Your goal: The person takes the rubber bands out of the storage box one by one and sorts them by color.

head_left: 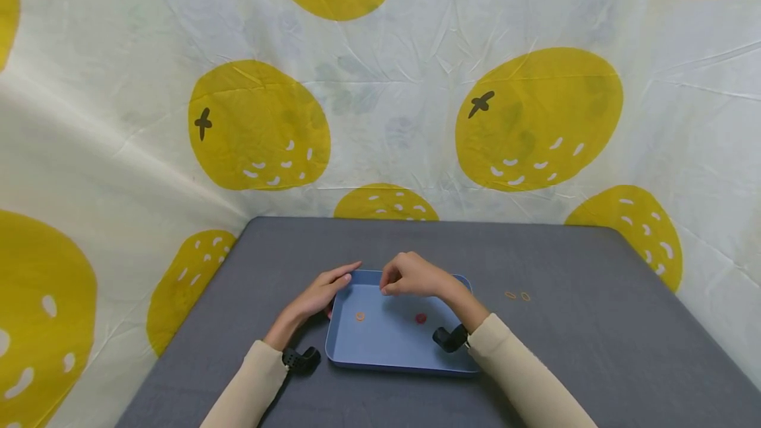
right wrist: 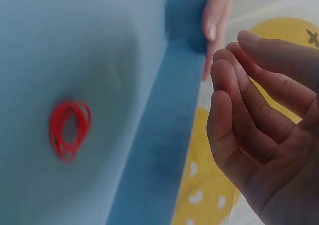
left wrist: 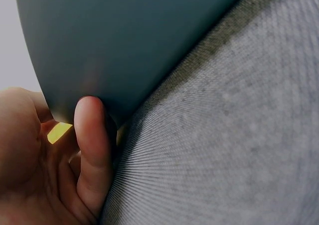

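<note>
A shallow blue tray [head_left: 398, 367] lies on the grey cloth. My left hand [head_left: 321, 292] grips its far left corner, thumb at the rim and a curled finger [left wrist: 92, 130] against the outer wall in the left wrist view. Above the far part of the tray hovers my right hand [head_left: 413, 276], its fingers loosely bent. Nothing shows between those fingers in the right wrist view. Inside the tray lie a bundle of red rubber bands [right wrist: 70, 128], right of the middle, and one orange rubber band [head_left: 360, 316] on the left.
Two yellowish rubber bands [head_left: 517, 296] lie on the grey tabletop [head_left: 594, 342] right of the tray. Behind the table hangs a white curtain [head_left: 392, 131] with large yellow fruit shapes. Both wrists carry a small black camera.
</note>
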The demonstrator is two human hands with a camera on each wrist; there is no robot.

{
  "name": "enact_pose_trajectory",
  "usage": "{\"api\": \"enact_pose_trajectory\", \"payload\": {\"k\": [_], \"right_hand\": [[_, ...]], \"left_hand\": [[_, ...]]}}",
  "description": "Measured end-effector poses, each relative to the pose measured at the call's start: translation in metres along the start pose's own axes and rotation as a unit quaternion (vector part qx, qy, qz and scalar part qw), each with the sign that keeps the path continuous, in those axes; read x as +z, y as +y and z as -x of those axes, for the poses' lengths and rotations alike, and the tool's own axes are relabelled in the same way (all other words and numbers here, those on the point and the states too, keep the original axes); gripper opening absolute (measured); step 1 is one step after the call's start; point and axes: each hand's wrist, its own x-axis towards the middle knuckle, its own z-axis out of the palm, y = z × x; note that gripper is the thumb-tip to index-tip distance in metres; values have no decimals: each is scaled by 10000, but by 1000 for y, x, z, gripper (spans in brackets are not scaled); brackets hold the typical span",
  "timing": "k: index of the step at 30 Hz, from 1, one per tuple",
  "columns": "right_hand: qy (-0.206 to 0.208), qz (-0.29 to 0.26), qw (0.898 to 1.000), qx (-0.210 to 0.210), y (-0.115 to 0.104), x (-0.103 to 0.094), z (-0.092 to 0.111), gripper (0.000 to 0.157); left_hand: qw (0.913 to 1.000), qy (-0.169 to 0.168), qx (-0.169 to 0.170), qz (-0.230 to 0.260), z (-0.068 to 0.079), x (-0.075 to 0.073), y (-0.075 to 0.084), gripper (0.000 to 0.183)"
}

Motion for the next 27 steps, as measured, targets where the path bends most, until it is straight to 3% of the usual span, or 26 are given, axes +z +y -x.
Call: {"api": "enact_pose_trajectory", "payload": {"k": [7, 14, 27], "right_hand": [[-103, 10, 9999, 43, 0, 14, -8, 7], [-168, 142, 9997, 47, 1, 22, -16, 7], [-384, -194, 9991, 9, 5, 43, -31, 4]], "left_hand": [[10000, -31, -6, 48, 0, 0, 1, 44], [9996, -191, 68, 209, 12, -2, 29, 45], [9998, -117, 151, 105, 14, -2, 28, 44]]}}
